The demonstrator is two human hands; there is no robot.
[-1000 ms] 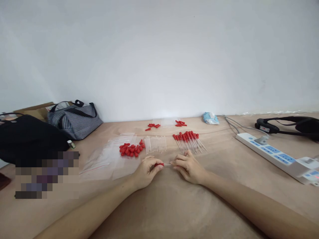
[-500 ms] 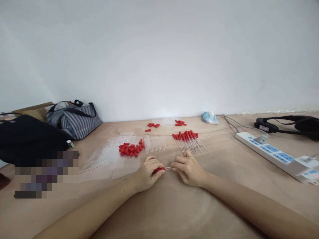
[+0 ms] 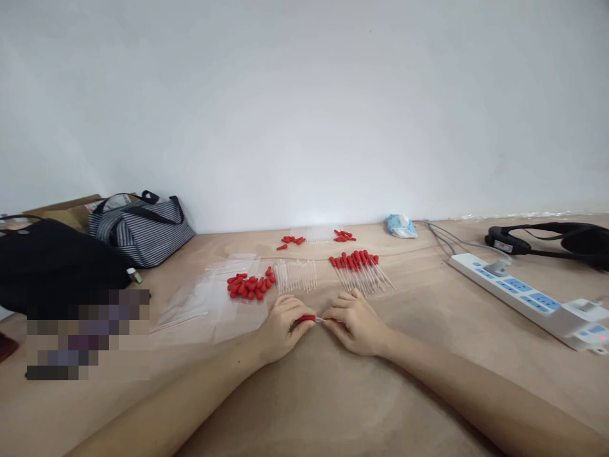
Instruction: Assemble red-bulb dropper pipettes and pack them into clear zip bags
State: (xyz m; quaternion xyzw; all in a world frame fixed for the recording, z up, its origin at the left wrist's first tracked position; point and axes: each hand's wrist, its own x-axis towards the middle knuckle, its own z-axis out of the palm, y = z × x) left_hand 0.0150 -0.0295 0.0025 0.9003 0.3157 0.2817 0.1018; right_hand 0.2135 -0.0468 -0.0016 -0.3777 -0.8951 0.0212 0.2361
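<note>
The row of clear tubes [image 3: 295, 277] lies on the table [image 3: 295, 406]. On the row's near side, the 2 hands face each other with a small gap between them. The left hand [image 3: 281, 327] has its thumb and fingers drawn narrow around 1 red bulb [image 3: 308, 318], held sideways with its mouth to the right. The right hand [image 3: 358, 324] has its fingertips closed on 1 thin tube [image 3: 320, 319]; the tube's end meets the bulb's mouth, but I cannot tell how far in it sits.

Just left of the row is a pile of loose bulbs [image 3: 248, 287] on flat plastic bags [image 3: 190, 311]. Just right of the row, finished droppers [image 3: 356, 261] lie side by side, red ends pointing away from the person. Behind the row are a few small red bulbs [image 3: 293, 240], a second set of tubes [image 3: 318, 240] and another red cluster [image 3: 344, 236].

Well left of the row stand a striped bag [image 3: 152, 231], a black bag [image 3: 57, 270] and a small bottle [image 3: 134, 275]. Well to its right are a blue packet [image 3: 402, 225], a white power strip [image 3: 518, 285] and a black headset [image 3: 509, 241].
</note>
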